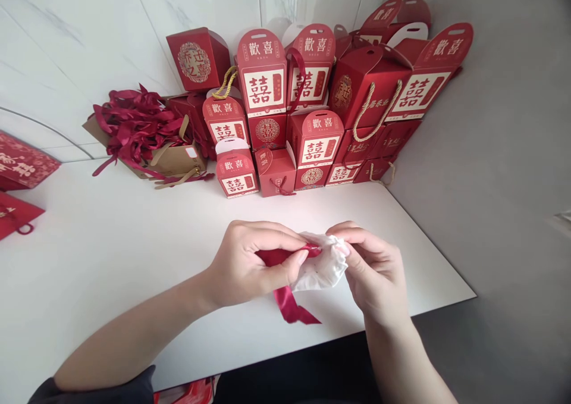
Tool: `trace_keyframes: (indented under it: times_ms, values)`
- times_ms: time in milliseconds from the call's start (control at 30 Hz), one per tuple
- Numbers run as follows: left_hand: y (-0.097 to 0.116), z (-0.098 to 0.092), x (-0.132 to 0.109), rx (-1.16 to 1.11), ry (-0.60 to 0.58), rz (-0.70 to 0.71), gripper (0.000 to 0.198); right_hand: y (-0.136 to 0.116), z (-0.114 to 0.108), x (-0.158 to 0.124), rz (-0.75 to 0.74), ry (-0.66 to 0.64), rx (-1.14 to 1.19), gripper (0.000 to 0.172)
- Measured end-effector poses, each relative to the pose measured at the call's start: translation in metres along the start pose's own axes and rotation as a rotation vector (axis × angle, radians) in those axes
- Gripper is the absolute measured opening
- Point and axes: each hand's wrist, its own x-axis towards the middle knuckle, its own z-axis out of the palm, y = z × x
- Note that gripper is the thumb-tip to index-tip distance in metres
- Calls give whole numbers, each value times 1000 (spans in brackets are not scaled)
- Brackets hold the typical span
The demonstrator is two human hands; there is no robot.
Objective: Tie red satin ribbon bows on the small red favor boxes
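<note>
Red satin ribbon point(289, 300) runs across the gathered neck of a small white pouch point(322, 267), low in the frame's centre, held just above the white table point(111, 261). The left hand point(250, 267) pinches the ribbon between thumb and fingers, its loose tail hanging below. The right hand point(370, 267) is closed on the pouch's bunched top, keeping the gathers tight. Stacked red boxes point(312, 106) fill the upper centre against the wall; a brown bag point(173, 157) spilling ribbons sits upper left.

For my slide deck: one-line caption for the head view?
Both hands, left and right, pinch a white pouch and red ribbon before stacked red boxes.
</note>
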Motion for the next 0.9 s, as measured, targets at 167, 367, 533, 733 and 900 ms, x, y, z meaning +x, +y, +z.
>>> trace_keyframes:
  times_ms: [167,367,533,733,900]
  values:
    - [-1,4,-2,191,47,87,14,-14,11,0,-272,-18,-525,26]
    - [1,1,-2,-57,28,-18,17,-4,10,0,-156,92,-213,10]
    - [1,-4,-2,-195,43,-146,17,3,2,-1,-89,113,40,15]
    - [-2,-5,-1,-133,55,-82,17,-4,-1,3,-144,168,-80,16]
    - [-4,-10,-1,-33,82,-115,10,6,-41,8,-101,466,-174,8]
